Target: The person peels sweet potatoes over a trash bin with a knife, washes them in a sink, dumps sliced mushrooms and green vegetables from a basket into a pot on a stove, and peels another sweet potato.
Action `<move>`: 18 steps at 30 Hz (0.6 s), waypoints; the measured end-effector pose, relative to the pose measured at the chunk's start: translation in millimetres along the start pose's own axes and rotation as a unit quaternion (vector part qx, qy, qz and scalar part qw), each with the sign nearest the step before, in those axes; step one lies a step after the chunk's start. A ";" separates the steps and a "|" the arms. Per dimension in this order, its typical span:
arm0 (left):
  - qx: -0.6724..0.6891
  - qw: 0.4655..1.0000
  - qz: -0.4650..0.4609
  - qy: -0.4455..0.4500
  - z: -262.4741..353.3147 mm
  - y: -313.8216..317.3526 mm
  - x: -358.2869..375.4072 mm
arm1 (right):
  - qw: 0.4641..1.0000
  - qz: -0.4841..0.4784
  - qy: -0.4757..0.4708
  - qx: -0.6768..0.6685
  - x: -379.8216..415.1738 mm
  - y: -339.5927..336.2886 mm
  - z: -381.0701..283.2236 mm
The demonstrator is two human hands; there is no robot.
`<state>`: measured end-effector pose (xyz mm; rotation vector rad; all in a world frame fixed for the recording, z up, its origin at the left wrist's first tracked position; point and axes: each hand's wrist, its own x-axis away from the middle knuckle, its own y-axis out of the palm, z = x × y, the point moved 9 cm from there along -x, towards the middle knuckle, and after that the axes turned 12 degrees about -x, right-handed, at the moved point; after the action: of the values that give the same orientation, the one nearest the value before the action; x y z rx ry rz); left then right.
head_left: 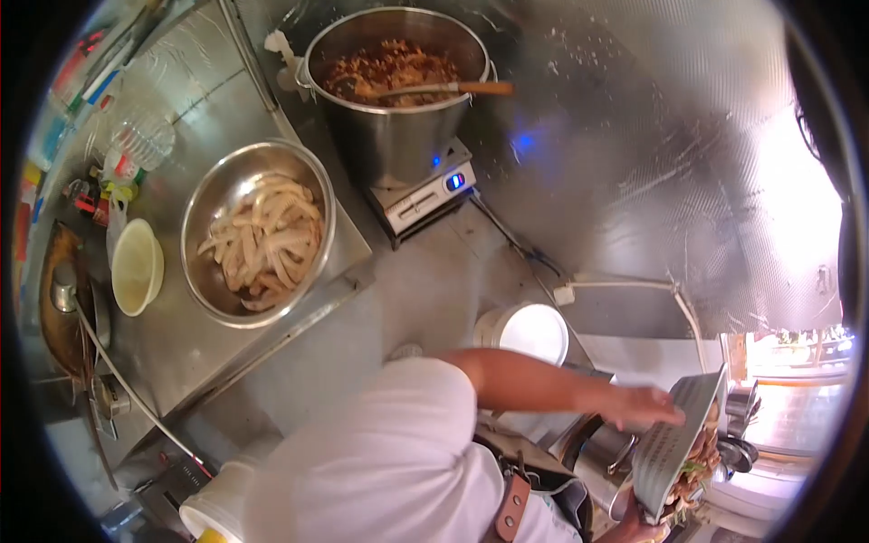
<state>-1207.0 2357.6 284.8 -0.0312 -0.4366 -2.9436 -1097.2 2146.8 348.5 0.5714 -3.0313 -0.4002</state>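
Note:
At the lower right, my left hand reaches out with its fingers stretched, at the upper side of a grey perforated basket; whether it touches is unclear. The basket is tilted steeply. Mixed food, brown and green pieces, shows along its far side. My right hand grips the basket's lower end, partly cut off by the frame's bottom edge. Below the left forearm sits a metal pot, partly hidden by the basket and by my clothing.
A steel bowl of pale strips and a cream bowl stand on the left counter. At the top, a large pot with reddish food and a wooden-handled utensil sits on a cooker. A white bucket stands mid-right.

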 end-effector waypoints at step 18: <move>-0.415 0.627 0.315 -0.578 -451.9 -559.7 269.6 | 0.966 0.149 0.104 0.186 -2.8 67.4 176.7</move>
<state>-1564.2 2711.5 -296.0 -1.7678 0.7346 -1.7409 -1132.2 2251.7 195.1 0.1436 -2.9266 0.2309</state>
